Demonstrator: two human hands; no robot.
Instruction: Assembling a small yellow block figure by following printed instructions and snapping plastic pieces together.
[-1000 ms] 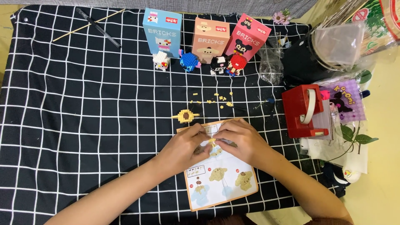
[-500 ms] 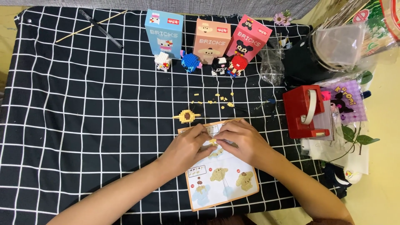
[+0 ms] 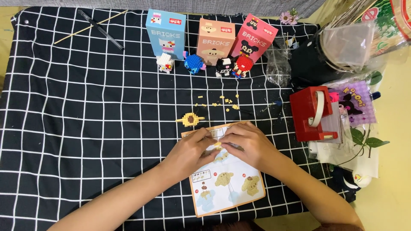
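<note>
**Two hands pinch a small yellow piece over the instruction sheet**

Both hands meet above the sheet [image 3: 224,179], which lies flat on the checked cloth [image 3: 85,128] right in front of the person, pictures facing up so they can be read while working. The left hand [image 3: 188,154] and right hand [image 3: 250,147] come together fingertip to fingertip, closed on a tiny yellow build [image 3: 218,145] held between them. Most of it is hidden by the fingers, so I can't tell its shape, only that both hands grip it at once, low over the upper half of the sheet.

Just above the sheet, a round yellow part [image 3: 189,119] with a brown centre rests alone on the cloth, near the left hand and easy to reach. Further up, loose yellow bricks [image 3: 224,102] lie scattered in a small patch, spread out so that each can be picked singly.

At the far edge stand three boxes: blue [image 3: 166,32], tan [image 3: 215,40] and pink [image 3: 253,42], upright in a row, with four finished figures [image 3: 201,64] lined up before them like a display.

To the right, a red tape dispenser [image 3: 311,113] sits on the edge of the cloth, well apart from the hands. A pen [image 3: 100,29] and a thin stick [image 3: 90,28] lie crossed at the far left corner, out of the way.
</note>
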